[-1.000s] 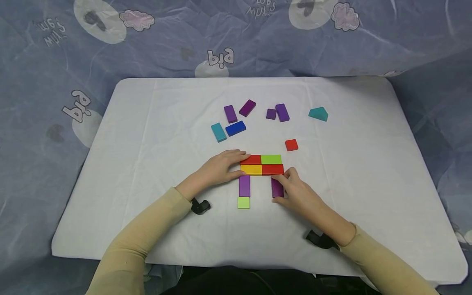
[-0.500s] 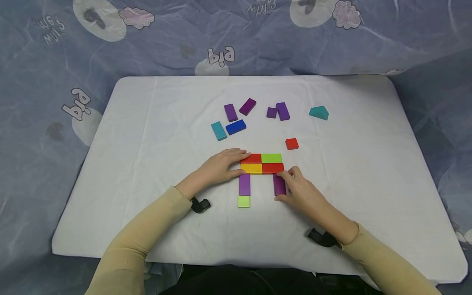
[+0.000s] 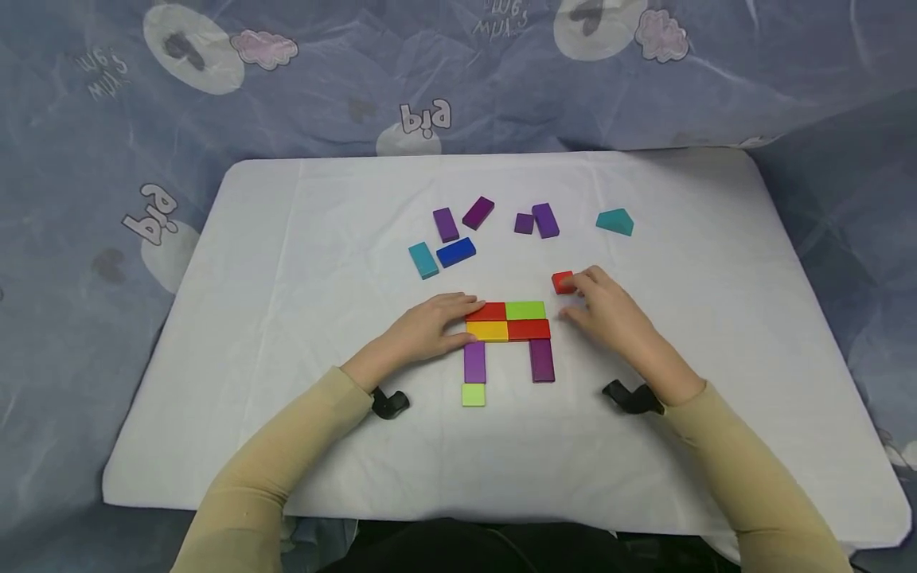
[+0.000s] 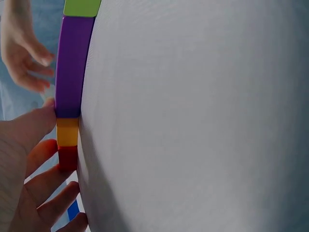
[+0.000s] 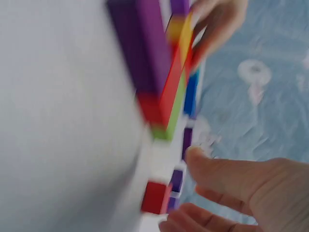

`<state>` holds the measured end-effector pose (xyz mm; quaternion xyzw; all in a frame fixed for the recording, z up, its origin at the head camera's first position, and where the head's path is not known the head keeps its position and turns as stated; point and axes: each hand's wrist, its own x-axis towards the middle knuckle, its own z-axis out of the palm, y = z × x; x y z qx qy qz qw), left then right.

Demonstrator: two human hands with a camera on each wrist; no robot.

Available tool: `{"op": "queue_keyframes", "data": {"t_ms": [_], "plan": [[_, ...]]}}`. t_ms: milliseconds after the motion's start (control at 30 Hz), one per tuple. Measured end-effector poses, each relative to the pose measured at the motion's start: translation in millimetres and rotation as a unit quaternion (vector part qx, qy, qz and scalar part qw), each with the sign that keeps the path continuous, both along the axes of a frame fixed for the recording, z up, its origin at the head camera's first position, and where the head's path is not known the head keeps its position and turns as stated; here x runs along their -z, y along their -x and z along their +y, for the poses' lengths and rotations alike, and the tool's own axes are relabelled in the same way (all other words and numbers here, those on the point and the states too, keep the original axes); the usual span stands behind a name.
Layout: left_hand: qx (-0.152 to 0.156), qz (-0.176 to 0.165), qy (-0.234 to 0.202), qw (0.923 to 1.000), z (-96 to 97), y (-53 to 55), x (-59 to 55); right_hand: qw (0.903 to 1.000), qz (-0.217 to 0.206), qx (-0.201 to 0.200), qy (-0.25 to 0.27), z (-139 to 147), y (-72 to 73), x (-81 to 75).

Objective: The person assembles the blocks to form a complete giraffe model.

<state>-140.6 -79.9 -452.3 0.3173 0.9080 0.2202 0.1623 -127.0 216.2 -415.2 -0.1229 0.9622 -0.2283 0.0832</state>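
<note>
My left hand (image 3: 438,325) rests at the left end of a flat group of blocks. Its fingers touch the left red block (image 3: 493,311), and its thumb lies at the yellow block (image 3: 489,331) near the light purple block (image 3: 475,364). A green block (image 3: 525,310) and another red block (image 3: 530,329) complete the two rows. Below stand a dark purple block (image 3: 542,362) on the right and a small lime block (image 3: 474,395) on the left. My right hand (image 3: 609,312) reaches over a loose red block (image 3: 562,282), thumb and fingers apart; a fingertip overlaps it in the head view.
Farther back on the white table (image 3: 322,239) lie a teal block (image 3: 423,260), a blue block (image 3: 456,252), several purple blocks (image 3: 546,220) and a teal angled block (image 3: 615,221). A patterned blue cloth (image 3: 322,103) surrounds the table.
My right hand has let go of the dark purple block, now against the right red block's underside, and moved up to the loose red block. My left hand has stayed in place.
</note>
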Motion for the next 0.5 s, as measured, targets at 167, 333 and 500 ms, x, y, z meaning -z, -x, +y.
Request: {"op": "queue_keyframes", "data": {"t_ms": [167,333,500], "plan": [[0.001,0.0,-0.004,1.0,-0.5,-1.7,2.4,0.9978,-0.012,-0.048,-0.043,6.1,28.3,8.6],[0.0,0.008,-0.006,0.9999,-1.4,-1.6,3.4,0.9974,0.003,-0.052,-0.05,6.3,34.1,9.5],[0.002,0.009,-0.007,0.9999,-1.5,-0.4,2.6,0.9986,0.024,-0.043,-0.019,11.0,18.6,1.4]]}}
